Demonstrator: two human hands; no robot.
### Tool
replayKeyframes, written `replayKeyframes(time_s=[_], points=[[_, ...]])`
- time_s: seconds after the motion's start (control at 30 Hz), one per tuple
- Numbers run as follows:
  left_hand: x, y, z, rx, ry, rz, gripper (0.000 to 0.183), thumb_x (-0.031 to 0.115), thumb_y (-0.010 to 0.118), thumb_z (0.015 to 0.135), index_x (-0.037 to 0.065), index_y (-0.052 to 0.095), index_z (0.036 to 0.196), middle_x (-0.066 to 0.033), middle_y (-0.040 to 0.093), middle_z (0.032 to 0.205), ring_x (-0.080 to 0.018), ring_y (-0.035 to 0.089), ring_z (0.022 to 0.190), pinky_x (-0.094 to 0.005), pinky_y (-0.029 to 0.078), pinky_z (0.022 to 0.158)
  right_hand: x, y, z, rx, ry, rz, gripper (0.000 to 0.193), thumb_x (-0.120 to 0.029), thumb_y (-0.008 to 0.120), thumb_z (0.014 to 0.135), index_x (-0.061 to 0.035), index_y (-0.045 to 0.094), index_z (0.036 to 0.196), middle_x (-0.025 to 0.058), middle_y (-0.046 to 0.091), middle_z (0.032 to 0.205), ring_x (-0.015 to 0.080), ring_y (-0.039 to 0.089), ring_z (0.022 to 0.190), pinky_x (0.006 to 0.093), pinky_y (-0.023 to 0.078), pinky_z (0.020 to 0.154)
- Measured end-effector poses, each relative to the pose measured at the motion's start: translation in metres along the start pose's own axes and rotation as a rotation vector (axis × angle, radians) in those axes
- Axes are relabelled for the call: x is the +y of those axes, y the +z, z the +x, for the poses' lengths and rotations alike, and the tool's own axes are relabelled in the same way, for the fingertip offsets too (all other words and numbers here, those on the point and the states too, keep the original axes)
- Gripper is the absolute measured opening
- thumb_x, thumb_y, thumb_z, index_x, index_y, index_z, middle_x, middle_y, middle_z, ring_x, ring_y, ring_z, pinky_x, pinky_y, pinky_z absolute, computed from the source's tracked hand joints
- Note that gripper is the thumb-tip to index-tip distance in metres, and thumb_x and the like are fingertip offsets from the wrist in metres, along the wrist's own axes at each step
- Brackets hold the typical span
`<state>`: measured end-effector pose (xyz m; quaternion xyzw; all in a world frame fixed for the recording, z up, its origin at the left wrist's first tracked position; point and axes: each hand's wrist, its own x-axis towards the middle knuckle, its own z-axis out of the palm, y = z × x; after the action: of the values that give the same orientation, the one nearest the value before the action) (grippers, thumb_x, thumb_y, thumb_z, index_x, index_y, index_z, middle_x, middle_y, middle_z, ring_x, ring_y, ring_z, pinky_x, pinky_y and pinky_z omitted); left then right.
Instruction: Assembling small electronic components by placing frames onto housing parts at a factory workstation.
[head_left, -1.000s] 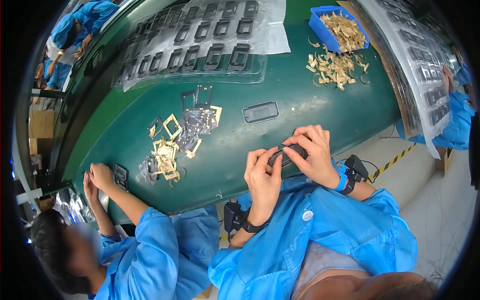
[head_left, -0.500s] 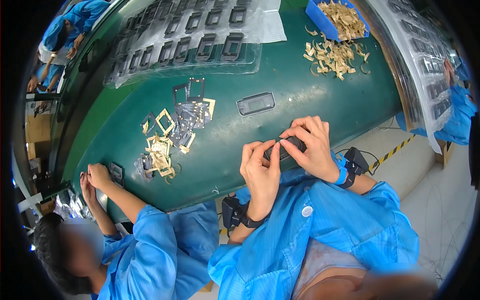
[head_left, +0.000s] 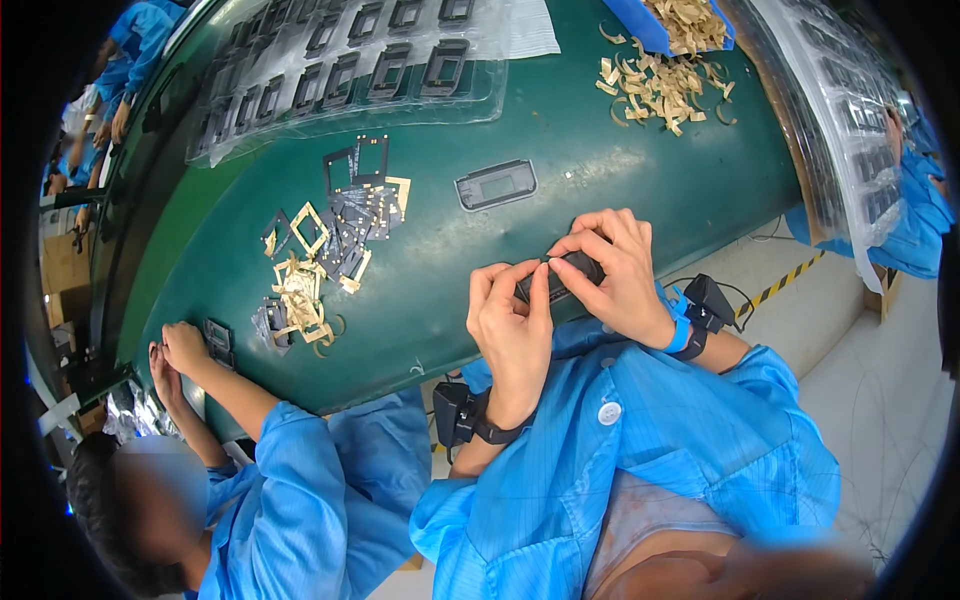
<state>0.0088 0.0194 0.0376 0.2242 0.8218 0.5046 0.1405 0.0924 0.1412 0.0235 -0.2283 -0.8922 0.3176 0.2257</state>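
Both my hands are at the near edge of the green table, pinching a small dark plastic housing [head_left: 560,284] between them. My left hand [head_left: 512,322] grips its left end with thumb and fingers. My right hand [head_left: 618,278] holds the other end, its thumb and index fingertips meeting the left ones along the upper edge. The fingers cover much of the part, so any small piece between the tips is hidden. Just beyond my hands, a similar grey housing [head_left: 497,186] with a rectangular window lies alone on the table.
Dark and tan frame-shaped pieces [head_left: 350,215] and peeled tan strips [head_left: 302,295] lie to the left. Clear trays [head_left: 345,75] of housings stand far left. A blue bin [head_left: 640,25] has tan scraps [head_left: 665,90] before it. A co-worker's hands [head_left: 180,350] work at lower left.
The view has shifted a little, so the table things appear farther up and left. My hands keep the same pinch on the housing, with only slight finger movement.
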Motion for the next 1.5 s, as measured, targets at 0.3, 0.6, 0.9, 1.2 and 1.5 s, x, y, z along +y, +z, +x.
replayKeyframes(time_s=[0.3, 0.6, 0.9, 1.2, 1.5], points=[[0.0008, 0.0017, -0.0008, 0.041, 0.009, -0.006, 0.012, 0.011, 0.077, 0.087, 0.002, 0.076, 0.094, -0.0077, 0.06, 0.089, -0.0075, 0.047, 0.048, -0.0249, 0.037, 0.045, -0.0009, 0.0001, -0.0006, 0.006, 0.011, 0.007, 0.01, -0.022, 0.075, 0.083, -0.0155, 0.073, 0.09, -0.0017, 0.06, 0.098, 0.0189, 0.052, 0.092, 0.0359, 0.031, 0.081], [-0.0008, 0.0047, 0.0006, 0.066, 0.03, 0.017, 0.011, 0.011, 0.078, 0.087, 0.002, 0.076, 0.092, -0.0066, 0.059, 0.086, -0.0078, 0.044, 0.048, -0.026, 0.034, 0.044, -0.0011, -0.0009, 0.0006, -0.002, 0.018, 0.01, 0.01, -0.021, 0.075, 0.083, -0.0146, 0.073, 0.09, -0.0015, 0.06, 0.099, 0.019, 0.052, 0.094, 0.0358, 0.031, 0.081], [-0.0035, 0.0068, -0.0019, 0.093, 0.05, 0.021, 0.01, 0.01, 0.078, 0.087, 0.002, 0.076, 0.093, -0.0061, 0.058, 0.085, -0.0082, 0.043, 0.048, -0.0265, 0.034, 0.044, 0.0008, -0.0015, -0.0007, -0.001, 0.036, 0.025, 0.01, -0.019, 0.075, 0.083, -0.0131, 0.073, 0.09, -0.0007, 0.061, 0.098, 0.0194, 0.053, 0.095, 0.0358, 0.033, 0.082], [-0.0048, 0.0077, -0.0035, 0.106, 0.055, 0.021, 0.01, 0.009, 0.078, 0.086, 0.002, 0.076, 0.093, -0.0055, 0.057, 0.085, -0.0076, 0.044, 0.048, -0.0259, 0.035, 0.044, 0.0015, -0.0036, -0.0013, 0.009, 0.05, 0.046, 0.008, -0.016, 0.074, 0.084, -0.0123, 0.073, 0.091, -0.0006, 0.061, 0.097, 0.0192, 0.054, 0.093, 0.0345, 0.034, 0.081], [-0.0067, 0.0066, -0.0061, 0.13, 0.062, 0.017, 0.01, 0.009, 0.077, 0.087, 0.001, 0.076, 0.094, -0.0069, 0.058, 0.086, -0.0082, 0.051, 0.049, -0.0261, 0.037, 0.044, 0.0049, -0.007, -0.0008, 0.006, 0.046, 0.056, 0.007, -0.013, 0.073, 0.086, -0.0106, 0.073, 0.092, 0.0006, 0.063, 0.095, 0.0202, 0.055, 0.092, 0.0343, 0.036, 0.079]])
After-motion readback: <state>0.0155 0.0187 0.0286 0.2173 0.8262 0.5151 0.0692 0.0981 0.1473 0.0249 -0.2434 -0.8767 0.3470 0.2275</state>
